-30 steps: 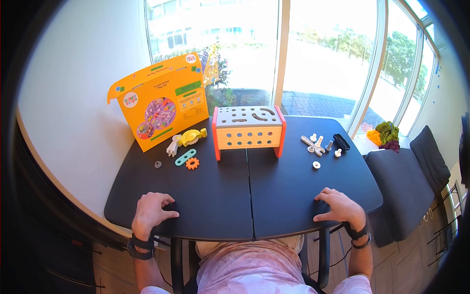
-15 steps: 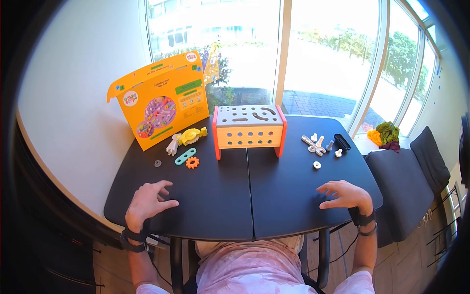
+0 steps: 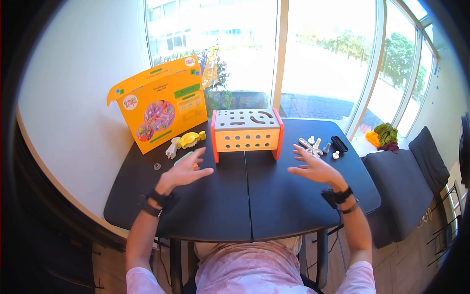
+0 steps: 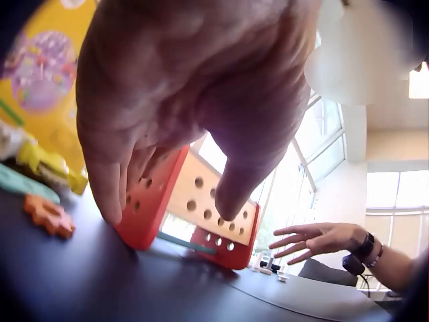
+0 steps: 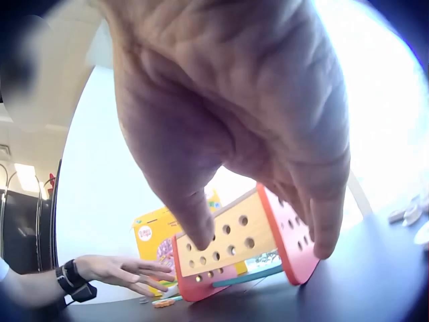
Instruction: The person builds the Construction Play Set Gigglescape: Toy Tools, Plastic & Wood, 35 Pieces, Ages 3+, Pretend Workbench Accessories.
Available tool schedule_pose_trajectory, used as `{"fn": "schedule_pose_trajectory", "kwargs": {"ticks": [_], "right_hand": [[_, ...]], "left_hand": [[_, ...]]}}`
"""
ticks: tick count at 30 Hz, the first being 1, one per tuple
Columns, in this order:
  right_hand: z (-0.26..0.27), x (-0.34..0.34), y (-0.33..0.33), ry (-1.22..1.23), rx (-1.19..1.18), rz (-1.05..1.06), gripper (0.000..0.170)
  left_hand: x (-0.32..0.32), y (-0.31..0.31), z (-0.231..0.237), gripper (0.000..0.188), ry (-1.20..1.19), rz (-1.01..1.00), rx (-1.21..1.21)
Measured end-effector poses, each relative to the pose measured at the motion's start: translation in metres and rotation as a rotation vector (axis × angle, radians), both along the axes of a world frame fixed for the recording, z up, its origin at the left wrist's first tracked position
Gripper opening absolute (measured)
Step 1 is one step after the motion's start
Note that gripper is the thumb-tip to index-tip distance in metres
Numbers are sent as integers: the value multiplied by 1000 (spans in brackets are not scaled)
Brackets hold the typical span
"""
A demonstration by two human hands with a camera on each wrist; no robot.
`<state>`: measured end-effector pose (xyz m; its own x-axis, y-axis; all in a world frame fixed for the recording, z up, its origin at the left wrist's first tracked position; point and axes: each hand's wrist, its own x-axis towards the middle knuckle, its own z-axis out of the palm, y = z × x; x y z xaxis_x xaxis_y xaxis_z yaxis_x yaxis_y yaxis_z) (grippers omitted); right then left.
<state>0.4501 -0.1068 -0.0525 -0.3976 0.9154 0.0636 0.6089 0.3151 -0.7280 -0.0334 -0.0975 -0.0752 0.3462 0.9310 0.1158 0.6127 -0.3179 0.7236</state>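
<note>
A wooden toy workbench [image 3: 248, 140] with red end panels, a grey slotted top and round holes in its front stands upright at the far middle of the table. My left hand [image 3: 185, 171] hovers to its near left, fingers spread and nothing held. It partly hides an orange toy gear [image 4: 50, 216] and a teal strip [image 4: 23, 184]. On the other side, my right hand [image 3: 317, 167] reaches forward, also empty, its thumb and fingers apart. Its fingertips overlap a grey toy wrench [image 3: 310, 147] in the head view.
An open yellow box [image 3: 161, 105] leans at the back left, behind a yellow toy piece [image 3: 190, 140]. A small grey part [image 3: 157, 166] lies left. White and grey bolts [image 3: 336, 155] and a black piece [image 3: 339, 144] sit at the right, with a window [image 3: 328, 63] behind.
Both hands have lifted from the near part of the table and moved forward and inward, toward the toy workbench. The toys have stayed in place.
</note>
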Motion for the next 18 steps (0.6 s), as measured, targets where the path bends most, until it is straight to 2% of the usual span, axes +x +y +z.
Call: {"fn": "schedule_pose_trajectory", "kwargs": {"ticks": [3,6,7,10,11,14,17,18], "right_hand": [[-25,-30,44,-19,-32,-150,105],[-28,-52,61,123,-183,-235,96],[-39,-49,71,296,-212,-95,87],[-45,-57,69,197,82,-142,77],[-43,-60,64,216,184,-159,70],[-27,-56,46,280,260,-172,64],[-15,-50,52,369,379,-118,57],[-10,-46,50,382,332,-131,54]], "left_hand": [[17,37,-33,94,-57,-58,-114],[32,39,-34,86,-57,-82,-89],[35,36,-33,83,-59,-79,-67],[35,28,-32,79,75,-33,112],[34,25,-32,77,5,-59,139],[31,19,-30,78,-133,-56,223],[44,6,5,71,-337,-79,175],[49,2,11,70,-399,-91,165]]}}
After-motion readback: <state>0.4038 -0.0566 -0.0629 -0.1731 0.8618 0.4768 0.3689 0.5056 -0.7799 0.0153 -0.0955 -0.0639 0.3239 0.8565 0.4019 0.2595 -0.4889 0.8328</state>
